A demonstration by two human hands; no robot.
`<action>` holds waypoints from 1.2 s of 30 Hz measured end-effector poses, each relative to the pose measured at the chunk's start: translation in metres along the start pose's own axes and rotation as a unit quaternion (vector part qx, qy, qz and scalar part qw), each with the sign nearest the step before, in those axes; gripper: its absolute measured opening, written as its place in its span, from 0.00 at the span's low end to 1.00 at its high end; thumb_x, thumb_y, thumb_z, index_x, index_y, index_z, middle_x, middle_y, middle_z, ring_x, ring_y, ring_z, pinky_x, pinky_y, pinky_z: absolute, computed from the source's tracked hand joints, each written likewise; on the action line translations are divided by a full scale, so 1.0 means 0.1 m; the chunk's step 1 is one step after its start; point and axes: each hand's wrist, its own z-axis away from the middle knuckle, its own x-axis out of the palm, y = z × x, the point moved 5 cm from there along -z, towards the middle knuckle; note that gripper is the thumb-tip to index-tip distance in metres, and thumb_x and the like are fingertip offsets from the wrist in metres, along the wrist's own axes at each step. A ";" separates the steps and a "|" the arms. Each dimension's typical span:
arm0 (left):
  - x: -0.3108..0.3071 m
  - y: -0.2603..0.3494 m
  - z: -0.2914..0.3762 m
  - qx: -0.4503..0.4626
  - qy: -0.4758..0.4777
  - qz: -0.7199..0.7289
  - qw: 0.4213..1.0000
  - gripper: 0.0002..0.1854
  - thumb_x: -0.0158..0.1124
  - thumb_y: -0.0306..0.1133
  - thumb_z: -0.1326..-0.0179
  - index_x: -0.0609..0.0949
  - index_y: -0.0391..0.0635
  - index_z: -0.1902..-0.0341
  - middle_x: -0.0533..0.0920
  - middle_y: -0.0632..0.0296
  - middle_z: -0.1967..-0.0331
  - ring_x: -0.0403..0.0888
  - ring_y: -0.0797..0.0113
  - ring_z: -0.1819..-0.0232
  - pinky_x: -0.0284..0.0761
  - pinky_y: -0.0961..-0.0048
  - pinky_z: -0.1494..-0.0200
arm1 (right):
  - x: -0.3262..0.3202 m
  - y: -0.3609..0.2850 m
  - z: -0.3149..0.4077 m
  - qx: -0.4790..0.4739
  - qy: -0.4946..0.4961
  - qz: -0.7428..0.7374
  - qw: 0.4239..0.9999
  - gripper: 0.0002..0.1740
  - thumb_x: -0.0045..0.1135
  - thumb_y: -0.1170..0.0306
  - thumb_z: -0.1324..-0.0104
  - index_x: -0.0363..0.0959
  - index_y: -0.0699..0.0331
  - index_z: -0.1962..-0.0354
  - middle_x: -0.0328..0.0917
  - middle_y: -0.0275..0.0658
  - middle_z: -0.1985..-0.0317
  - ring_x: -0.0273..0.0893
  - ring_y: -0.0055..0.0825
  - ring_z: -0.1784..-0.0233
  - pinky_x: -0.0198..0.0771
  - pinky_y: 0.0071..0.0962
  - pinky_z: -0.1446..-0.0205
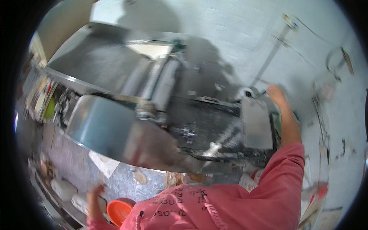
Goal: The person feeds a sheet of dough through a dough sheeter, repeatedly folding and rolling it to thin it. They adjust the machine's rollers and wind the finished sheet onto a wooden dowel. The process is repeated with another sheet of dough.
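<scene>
My right hand (274, 92) reaches out at the upper right, curled around one end of a thin stick-like item near the wall; what exactly it holds is blurred. Just left of it stand a small white round object (246, 92) and a flat grey metal panel (256, 123) at the machine's right end. Low at the left, my left hand (97, 189) hangs beside an orange plastic bowl (119, 212), apart from it, with nothing visible in it. A metal machine with rollers (165, 83) and a curved sheet-metal guard (100, 129) lies before me.
A broad metal tray (97, 57) slopes at the upper left. White plastic jugs (63, 189) stand at the lower left. A white paper sheet (104, 163) lies on the floor. Cables (299, 53) run along the tiled wall at the right.
</scene>
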 end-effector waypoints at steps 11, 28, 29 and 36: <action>2.56 3.99 0.98 0.429 0.031 -0.126 0.894 0.18 0.65 0.35 0.44 0.79 0.42 0.50 0.82 0.48 0.60 0.81 0.49 0.57 0.76 0.60 0.54 | 1.19 3.85 5.44 0.575 -0.318 -0.104 0.747 0.12 0.51 0.66 0.40 0.73 0.68 0.74 0.74 0.42 0.82 0.75 0.33 0.82 0.68 0.35 0.81; 4.01 8.56 1.39 0.449 0.282 -0.178 0.829 0.29 0.48 0.47 0.34 0.69 0.39 0.36 0.65 0.47 0.34 0.61 0.49 0.32 0.55 0.57 0.32 | 4.05 6.72 3.12 0.655 0.006 -0.231 0.720 0.23 0.53 0.64 0.40 0.68 0.76 0.54 0.74 0.60 0.52 0.73 0.54 0.47 0.67 0.46 0.43; 4.08 8.66 1.25 0.402 0.260 -0.237 0.845 0.29 0.46 0.48 0.33 0.68 0.39 0.36 0.65 0.47 0.34 0.61 0.50 0.32 0.55 0.58 0.31 | 4.08 6.88 3.05 0.673 0.016 -0.221 0.706 0.25 0.52 0.65 0.41 0.66 0.78 0.52 0.74 0.61 0.52 0.74 0.53 0.48 0.67 0.45 0.43; 3.91 8.69 1.01 0.383 0.300 -0.266 0.832 0.30 0.41 0.49 0.32 0.66 0.39 0.35 0.64 0.49 0.33 0.60 0.51 0.32 0.52 0.60 0.30 | 4.40 7.36 2.86 0.654 0.002 -0.324 0.684 0.16 0.53 0.70 0.43 0.66 0.76 0.62 0.75 0.57 0.63 0.75 0.49 0.58 0.69 0.42 0.56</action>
